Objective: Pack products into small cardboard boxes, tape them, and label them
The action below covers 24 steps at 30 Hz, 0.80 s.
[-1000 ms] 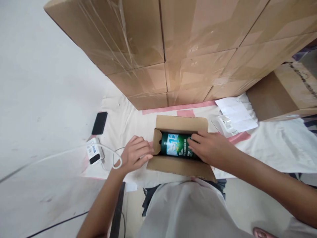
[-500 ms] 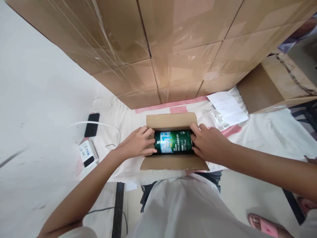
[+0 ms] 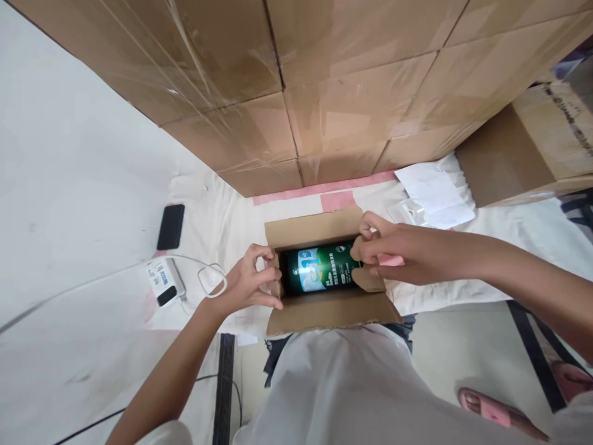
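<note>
**While left hand (image 3: 252,278) and right hand (image 3: 401,250) flank the box (image 3: 333,311), the can (image 3: 327,271) lies inside**

If the left flap (image 3: 277,275) or right flap (image 3: 369,281) catches the can's end, I judge it could crease, since fingers crowd both ends. I'd also watch the cable (image 3: 214,290): its loop lies so near the left wrist that a sideways move could snag it.

On the left, thumb and fingers stand apart at the flap; I can't tell whether they pinch it. The right fingers are curled at theirs, grip equally unclear.

Lying on its side, the can shows glossy green, a pale blue panel with a big "1", and white print. Its left end sits in shadow.
</note>
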{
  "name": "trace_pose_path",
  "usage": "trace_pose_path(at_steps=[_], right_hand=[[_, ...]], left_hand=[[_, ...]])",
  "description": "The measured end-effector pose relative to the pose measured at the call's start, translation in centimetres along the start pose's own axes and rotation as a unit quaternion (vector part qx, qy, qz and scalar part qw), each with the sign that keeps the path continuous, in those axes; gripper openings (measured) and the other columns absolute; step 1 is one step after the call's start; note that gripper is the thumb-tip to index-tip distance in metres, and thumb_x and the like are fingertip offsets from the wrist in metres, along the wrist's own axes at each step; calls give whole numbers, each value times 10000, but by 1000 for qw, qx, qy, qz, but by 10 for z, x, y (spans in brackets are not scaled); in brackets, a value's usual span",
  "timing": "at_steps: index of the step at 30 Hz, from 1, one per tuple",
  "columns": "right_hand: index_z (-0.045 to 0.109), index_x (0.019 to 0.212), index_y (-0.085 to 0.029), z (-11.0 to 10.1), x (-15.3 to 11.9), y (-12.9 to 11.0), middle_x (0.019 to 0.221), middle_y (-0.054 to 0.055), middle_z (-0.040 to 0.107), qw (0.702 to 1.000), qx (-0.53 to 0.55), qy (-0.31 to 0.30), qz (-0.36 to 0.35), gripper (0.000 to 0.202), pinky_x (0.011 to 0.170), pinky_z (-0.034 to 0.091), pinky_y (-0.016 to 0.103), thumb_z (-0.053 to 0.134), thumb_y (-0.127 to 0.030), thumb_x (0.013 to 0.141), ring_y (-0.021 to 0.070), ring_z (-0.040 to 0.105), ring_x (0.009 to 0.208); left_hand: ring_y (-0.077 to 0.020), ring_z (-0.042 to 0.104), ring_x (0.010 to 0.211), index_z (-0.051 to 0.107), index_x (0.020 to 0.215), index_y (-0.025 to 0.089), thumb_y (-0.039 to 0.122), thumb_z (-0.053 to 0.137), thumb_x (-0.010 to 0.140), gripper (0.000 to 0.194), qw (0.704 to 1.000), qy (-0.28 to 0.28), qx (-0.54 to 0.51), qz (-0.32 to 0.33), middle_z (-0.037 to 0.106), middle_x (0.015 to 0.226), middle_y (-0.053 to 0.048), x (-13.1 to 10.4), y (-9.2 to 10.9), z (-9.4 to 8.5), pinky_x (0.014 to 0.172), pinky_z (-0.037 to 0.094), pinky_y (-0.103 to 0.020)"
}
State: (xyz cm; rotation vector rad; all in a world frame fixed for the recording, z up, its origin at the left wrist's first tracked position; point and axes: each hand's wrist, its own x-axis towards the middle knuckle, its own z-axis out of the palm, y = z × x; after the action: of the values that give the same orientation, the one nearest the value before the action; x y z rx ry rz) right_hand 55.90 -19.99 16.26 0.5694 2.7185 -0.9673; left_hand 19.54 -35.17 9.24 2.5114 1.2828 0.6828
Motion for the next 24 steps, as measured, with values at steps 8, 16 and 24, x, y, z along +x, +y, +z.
trace_pose_path(at_steps=[8,16,24], right_hand=[[442,1468,-234,42,10,11,1302,139,598,935,164,281,139,544,712,551,335,517,-514,1007,200,635,846],[632,1407,-325,76,-10,39,1507,84,580,963,62,259,-47,487,1095,456,562,421,-178,994,306,466,1351],[-98,1681,-327,120,-19,-2,1763,150,52,928,217,298,52,1063,1183,413,590,649,-514,948,346,239,1592]], left_hand=[[-344,413,1455,236,1606,385,538,724,902,870,970,141,-116,-160,338,1569,-183,-8,0,44,1112,466,-589],[-250,563,1343,581,1422,323,251,648,981,451,967,150,-170,-113,669,1266,-106,1,5,50,1111,498,-498],[-351,489,1449,591,1463,245,745,171,1003,799,960,78,-256,-87,635,1438,-168,-12,-2,38,1258,256,-696]])
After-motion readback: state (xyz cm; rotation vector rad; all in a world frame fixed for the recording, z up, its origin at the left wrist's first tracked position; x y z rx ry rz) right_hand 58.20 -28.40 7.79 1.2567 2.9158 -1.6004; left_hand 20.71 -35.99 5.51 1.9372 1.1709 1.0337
